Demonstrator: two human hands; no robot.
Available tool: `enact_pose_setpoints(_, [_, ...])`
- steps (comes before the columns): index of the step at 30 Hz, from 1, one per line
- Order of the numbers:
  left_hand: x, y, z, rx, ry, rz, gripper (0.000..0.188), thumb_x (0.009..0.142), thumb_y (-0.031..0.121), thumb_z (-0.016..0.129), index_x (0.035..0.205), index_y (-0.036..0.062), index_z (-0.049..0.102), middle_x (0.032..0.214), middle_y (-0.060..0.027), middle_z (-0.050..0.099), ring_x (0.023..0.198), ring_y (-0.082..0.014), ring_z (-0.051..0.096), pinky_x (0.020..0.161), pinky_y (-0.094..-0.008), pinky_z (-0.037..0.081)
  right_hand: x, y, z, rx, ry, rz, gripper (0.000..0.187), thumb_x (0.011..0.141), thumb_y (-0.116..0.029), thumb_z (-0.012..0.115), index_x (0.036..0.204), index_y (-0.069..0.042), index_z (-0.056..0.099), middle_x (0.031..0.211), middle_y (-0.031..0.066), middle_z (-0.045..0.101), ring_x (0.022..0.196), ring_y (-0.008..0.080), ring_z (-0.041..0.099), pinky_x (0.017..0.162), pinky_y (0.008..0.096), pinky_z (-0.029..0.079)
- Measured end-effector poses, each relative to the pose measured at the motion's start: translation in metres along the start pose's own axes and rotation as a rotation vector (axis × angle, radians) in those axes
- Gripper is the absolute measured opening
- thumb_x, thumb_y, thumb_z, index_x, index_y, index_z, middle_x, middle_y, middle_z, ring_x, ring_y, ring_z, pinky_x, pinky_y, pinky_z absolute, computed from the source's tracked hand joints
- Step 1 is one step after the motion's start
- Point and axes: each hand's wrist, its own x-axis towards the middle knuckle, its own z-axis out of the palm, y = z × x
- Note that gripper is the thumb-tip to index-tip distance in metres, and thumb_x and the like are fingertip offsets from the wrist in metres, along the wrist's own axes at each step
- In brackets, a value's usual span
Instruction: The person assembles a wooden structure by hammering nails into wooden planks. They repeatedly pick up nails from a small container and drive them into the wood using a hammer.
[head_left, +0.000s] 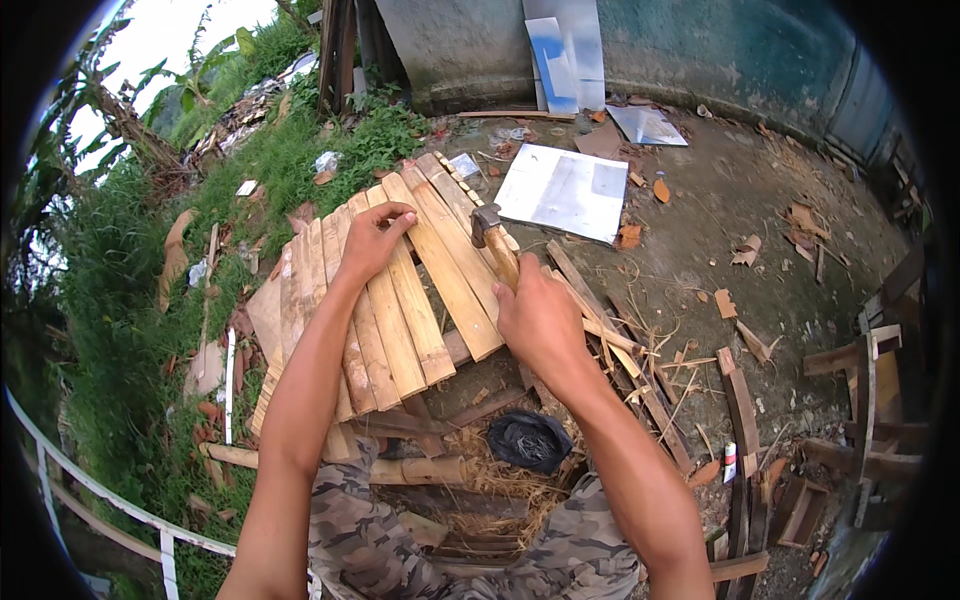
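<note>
My right hand [545, 318] is wrapped round the wooden handle of a hammer [487, 225], whose dark metal head is raised beside the slats. At the far end of a pale bamboo or wooden slat [450, 270], my left hand [374, 240] is closed with thumb and forefinger together. Whatever lies in that pinch is too small to make out. Several such slats lie side by side, forming a panel in front of me, with gaps between some of them. Closer to my knees sits a black plastic bag [528, 442] holding thin grey pieces that look like nails.
Loose wood strips [640, 385] and shavings lie to the right of the panel. Beyond it is a white sheet [565, 192] on the ground. Wooden frames [865, 400] stand at far right, grass [120, 290] grows at left, and a wall [720, 60] closes the back.
</note>
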Motion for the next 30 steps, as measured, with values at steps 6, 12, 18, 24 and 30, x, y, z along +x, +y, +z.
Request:
enact_pose_setpoints(6, [0.001, -0.005, 0.001, 0.014, 0.004, -0.008, 0.030, 0.094, 0.031, 0.075, 0.109, 0.0046, 0.077, 0.086, -0.0066, 0.072, 0.078, -0.0143, 0.061, 0.074, -0.0325, 0.050, -0.001, 0.004, -0.002, 0.012, -0.012, 0.017, 0.033, 0.099, -0.020, 0.064, 0.112, 0.008, 0.052, 0.083, 0.0351, 0.067, 0.080, 0.0543, 0.067, 0.075, 0.0605, 0.051])
enact_pose_setpoints(12, [0.002, -0.009, 0.003, 0.033, 0.019, 0.018, 0.034, 0.093, 0.034, 0.075, 0.110, 0.0047, 0.077, 0.101, -0.0131, 0.073, 0.088, -0.0223, 0.065, 0.080, -0.0360, 0.052, -0.003, 0.009, 0.002, 0.046, 0.081, -0.049, 0.035, 0.098, -0.021, 0.064, 0.117, 0.006, 0.053, 0.082, 0.0364, 0.067, 0.081, 0.0562, 0.066, 0.074, 0.0610, 0.051])
enact_pose_setpoints(18, [0.005, -0.013, 0.002, 0.017, 0.009, 0.054, 0.035, 0.094, 0.035, 0.074, 0.110, 0.0034, 0.076, 0.102, -0.0116, 0.074, 0.089, -0.0213, 0.065, 0.083, -0.0361, 0.051, -0.006, 0.015, 0.006, 0.053, 0.124, -0.084, 0.032, 0.098, -0.018, 0.064, 0.112, 0.008, 0.052, 0.080, 0.0338, 0.067, 0.079, 0.0546, 0.067, 0.073, 0.0592, 0.053])
enact_pose_setpoints(24, [0.004, -0.014, 0.001, 0.039, 0.012, 0.054, 0.034, 0.092, 0.035, 0.074, 0.107, 0.0047, 0.078, 0.102, -0.0184, 0.076, 0.095, -0.0317, 0.071, 0.088, -0.0402, 0.053, -0.006, 0.013, 0.008, -0.011, 0.117, -0.070, 0.032, 0.098, -0.019, 0.064, 0.112, 0.006, 0.052, 0.081, 0.0353, 0.067, 0.081, 0.0554, 0.066, 0.074, 0.0600, 0.051])
enact_pose_setpoints(30, [0.004, -0.009, 0.001, 0.080, -0.021, 0.019, 0.033, 0.094, 0.035, 0.072, 0.108, 0.0051, 0.077, 0.107, -0.0178, 0.075, 0.105, -0.0338, 0.070, 0.095, -0.0414, 0.051, 0.002, 0.000, -0.002, -0.060, 0.029, 0.064, 0.042, 0.099, -0.028, 0.065, 0.121, 0.006, 0.058, 0.094, 0.0348, 0.069, 0.092, 0.0511, 0.069, 0.083, 0.0553, 0.051])
